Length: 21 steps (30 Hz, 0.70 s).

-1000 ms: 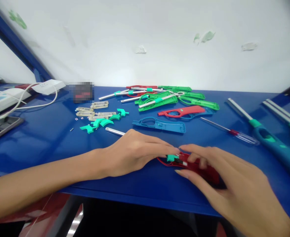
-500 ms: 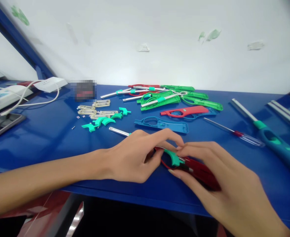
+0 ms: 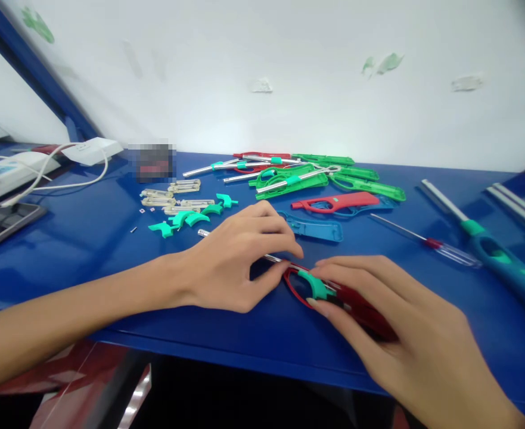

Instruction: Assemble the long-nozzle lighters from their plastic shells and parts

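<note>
My right hand (image 3: 405, 310) is wrapped round a dark red lighter shell (image 3: 363, 307) near the table's front edge. A teal trigger (image 3: 318, 286) sits in the shell beside my right fingertips. My left hand (image 3: 244, 256) is at the shell's narrow end, with its thumb touching the red loop and its fingers curled above. A metal tube (image 3: 203, 233) runs under my left hand toward the shell; its middle is hidden. Whether the left fingers pinch anything cannot be made out.
Behind my hands lie a blue half shell (image 3: 318, 228), a red shell (image 3: 356, 201) and several green shells (image 3: 369, 185) with tubes. Teal triggers (image 3: 197, 218) and cream parts (image 3: 186, 186) lie left. A screwdriver (image 3: 450, 250) and an assembled blue lighter (image 3: 503, 268) are right.
My left hand has moved left, away from my right fingertips, uncovering the shell's loop and a stretch of metal tube. My right hand still holds the shell in nearly the same place.
</note>
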{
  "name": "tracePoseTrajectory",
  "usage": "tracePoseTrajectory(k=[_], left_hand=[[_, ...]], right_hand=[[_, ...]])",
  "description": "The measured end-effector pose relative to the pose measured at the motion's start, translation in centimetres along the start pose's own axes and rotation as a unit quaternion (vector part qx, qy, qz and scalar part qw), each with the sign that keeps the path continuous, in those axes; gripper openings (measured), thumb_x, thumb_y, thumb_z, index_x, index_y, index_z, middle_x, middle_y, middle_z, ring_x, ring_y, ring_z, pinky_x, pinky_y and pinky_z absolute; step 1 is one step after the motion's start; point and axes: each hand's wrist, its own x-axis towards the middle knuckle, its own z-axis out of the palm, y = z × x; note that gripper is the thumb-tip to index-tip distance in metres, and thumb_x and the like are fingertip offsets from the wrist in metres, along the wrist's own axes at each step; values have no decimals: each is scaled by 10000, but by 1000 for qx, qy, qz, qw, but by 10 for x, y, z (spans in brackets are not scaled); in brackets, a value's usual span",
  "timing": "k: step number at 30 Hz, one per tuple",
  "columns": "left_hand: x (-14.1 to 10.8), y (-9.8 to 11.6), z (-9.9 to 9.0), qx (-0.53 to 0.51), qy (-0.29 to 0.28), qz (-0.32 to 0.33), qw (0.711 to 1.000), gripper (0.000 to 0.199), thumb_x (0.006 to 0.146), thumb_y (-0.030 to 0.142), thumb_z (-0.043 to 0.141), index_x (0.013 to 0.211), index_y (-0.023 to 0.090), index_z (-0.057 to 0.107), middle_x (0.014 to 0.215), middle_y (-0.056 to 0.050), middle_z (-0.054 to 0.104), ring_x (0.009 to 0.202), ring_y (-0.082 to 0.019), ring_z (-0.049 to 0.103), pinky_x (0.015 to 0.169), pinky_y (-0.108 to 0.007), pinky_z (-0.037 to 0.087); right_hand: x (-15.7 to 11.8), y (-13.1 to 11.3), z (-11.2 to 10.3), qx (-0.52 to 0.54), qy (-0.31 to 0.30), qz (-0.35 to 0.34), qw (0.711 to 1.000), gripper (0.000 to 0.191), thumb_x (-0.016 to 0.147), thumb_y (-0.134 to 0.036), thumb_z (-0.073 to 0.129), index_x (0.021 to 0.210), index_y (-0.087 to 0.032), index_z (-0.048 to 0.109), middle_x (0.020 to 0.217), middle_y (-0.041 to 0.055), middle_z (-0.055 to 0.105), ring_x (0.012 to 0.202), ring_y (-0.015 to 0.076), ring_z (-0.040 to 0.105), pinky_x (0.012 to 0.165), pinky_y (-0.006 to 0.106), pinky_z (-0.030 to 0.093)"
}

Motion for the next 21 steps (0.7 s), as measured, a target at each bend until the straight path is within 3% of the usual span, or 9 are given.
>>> tracePoseTrajectory(k=[5, 11, 21], left_hand=[[0, -1, 1, -26, -94, -28, 995, 352, 961, 378, 760, 1226, 145, 758, 1190, -114, 700, 1047, -260, 620, 966, -428, 529], [-2, -7, 14, -46, -63, -9, 997, 391, 962, 451, 805, 1217, 156, 767, 1103, -80, 702, 1015, -229, 637, 937, -356, 509], [-1, -7, 16, -41, -50, -10, 998, 365, 916, 445, 856, 1126, 157, 775, 1072, -67, 720, 955, -206, 641, 884, -330, 517]], right_hand=[[3, 1, 1, 9, -23, -16, 1000, 164, 1093, -289, 603, 1243, -328, 654, 1274, -32, 731, 1106, 150, 701, 981, 290, 551], [-1, 2, 0, -5, -37, -20, 999, 195, 1097, -299, 589, 1259, -344, 688, 1305, -16, 734, 1101, 185, 711, 934, 352, 587], [-1, 3, 0, -13, -7, -23, 1000, 209, 1092, -270, 574, 1170, -292, 766, 1165, 14, 793, 959, 173, 778, 802, 288, 650]])
